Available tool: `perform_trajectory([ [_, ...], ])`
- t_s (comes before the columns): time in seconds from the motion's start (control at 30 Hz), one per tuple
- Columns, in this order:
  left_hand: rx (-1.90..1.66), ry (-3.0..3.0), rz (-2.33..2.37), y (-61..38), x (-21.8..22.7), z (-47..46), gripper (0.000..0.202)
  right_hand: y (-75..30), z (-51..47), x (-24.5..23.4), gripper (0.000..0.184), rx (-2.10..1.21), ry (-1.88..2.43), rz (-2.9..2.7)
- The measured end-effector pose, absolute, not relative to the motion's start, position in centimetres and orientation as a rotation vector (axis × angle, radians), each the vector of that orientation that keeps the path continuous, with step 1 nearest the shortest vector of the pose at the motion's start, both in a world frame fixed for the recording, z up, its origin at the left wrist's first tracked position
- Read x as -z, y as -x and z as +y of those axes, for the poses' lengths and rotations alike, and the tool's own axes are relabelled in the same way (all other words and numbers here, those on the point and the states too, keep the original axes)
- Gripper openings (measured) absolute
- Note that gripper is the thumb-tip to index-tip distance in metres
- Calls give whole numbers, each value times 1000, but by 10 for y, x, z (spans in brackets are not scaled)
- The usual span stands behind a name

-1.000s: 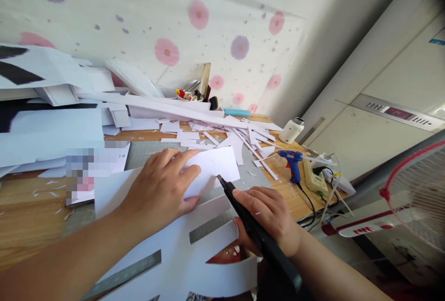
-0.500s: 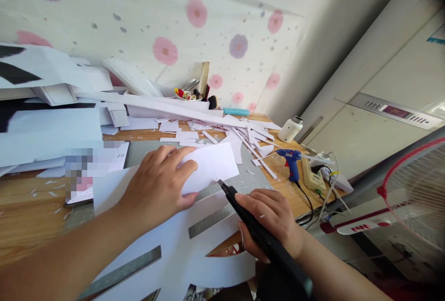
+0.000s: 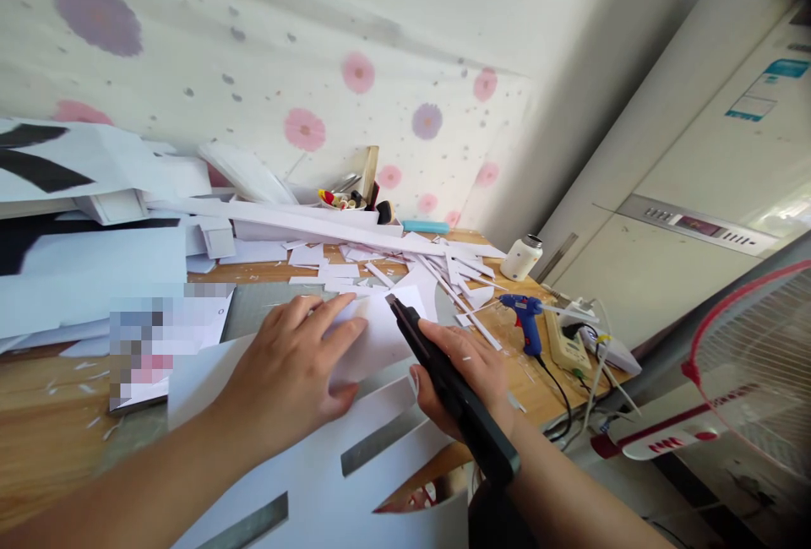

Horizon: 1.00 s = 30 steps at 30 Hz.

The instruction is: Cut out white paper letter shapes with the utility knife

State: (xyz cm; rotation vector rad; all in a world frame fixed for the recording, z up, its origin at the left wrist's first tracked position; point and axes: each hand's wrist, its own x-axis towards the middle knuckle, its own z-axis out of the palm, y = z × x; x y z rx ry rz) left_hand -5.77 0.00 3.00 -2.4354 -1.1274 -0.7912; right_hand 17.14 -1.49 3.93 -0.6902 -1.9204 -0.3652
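Note:
My left hand [image 3: 295, 372] lies flat with fingers spread on a small white sheet of paper [image 3: 380, 334], pressing it onto a larger white sheet with cut-out slots [image 3: 329, 481]. My right hand [image 3: 462, 376] is closed round a black utility knife [image 3: 443, 384]. The knife's tip rests on the small sheet near its far right edge, just right of my left fingertips. A grey cutting mat [image 3: 266, 304] lies under the sheets.
White paper offcuts [image 3: 405, 258] litter the wooden table [image 3: 44, 431] beyond the mat. A blue glue gun [image 3: 523, 317], a power strip [image 3: 567, 338] and a white jar [image 3: 525, 258] stand at right. A phone [image 3: 165, 342] lies at left. A red fan [image 3: 753, 363] stands off the table.
My right hand has moved the knife forward, so its tip went from the small sheet's near edge to its far right part. My left hand kept pressing the sheet. The camera tilted slightly.

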Motion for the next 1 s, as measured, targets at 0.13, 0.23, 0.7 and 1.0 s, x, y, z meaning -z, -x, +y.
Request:
perform_trajectory([
  [0.13,815,2430,-1122,57,-30,-1,45,-169,-12,-40,40,353,706,-1946],
  [0.23,814,2433,-1130,56,-31,-2,44,-167,-12,-41,39,355,733,-1954],
  [0.7,835,2449,-1117,55,-34,-4,41,-166,-10,-41,41,350,699,-1980],
  [1.0,822,2430,-1123,56,-34,-6,38,-164,-13,-42,45,368,666,-1970],
])
